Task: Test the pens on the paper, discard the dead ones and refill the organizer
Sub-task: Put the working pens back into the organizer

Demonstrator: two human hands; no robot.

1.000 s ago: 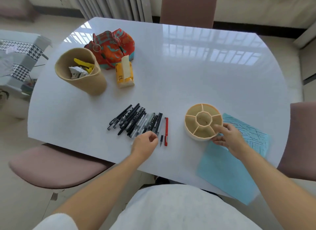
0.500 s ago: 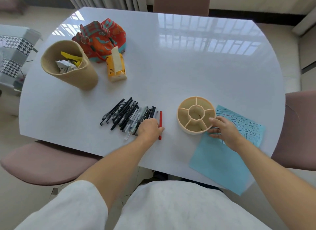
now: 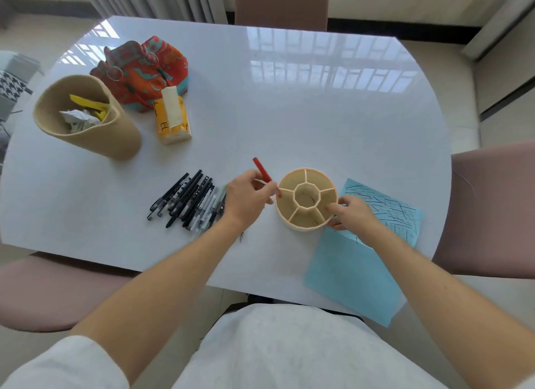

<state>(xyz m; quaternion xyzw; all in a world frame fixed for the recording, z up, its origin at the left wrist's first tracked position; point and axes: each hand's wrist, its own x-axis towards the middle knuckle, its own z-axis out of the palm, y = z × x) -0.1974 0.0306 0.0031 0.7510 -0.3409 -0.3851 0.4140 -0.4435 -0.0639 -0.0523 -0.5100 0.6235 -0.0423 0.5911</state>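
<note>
1. Left hand [image 3: 249,197] pinches a red pen [image 3: 263,171], tilted, its lower end at the organizer [image 3: 306,198] rim.
2. Right hand [image 3: 351,215] grips the organizer's near side, over blue paper [image 3: 356,275].
3. Black pens [image 3: 188,201] lie bunched just left of the left hand.

We see a red pen [image 3: 262,170], black and white pens [image 3: 188,203], a beige organizer [image 3: 307,199], light blue paper [image 3: 356,278] scribbled with dark and red lines, a tan bin [image 3: 86,119], an orange-and-teal patterned bag [image 3: 144,70], a yellow tissue pack [image 3: 172,119] and a glossy white table [image 3: 289,113].
</note>
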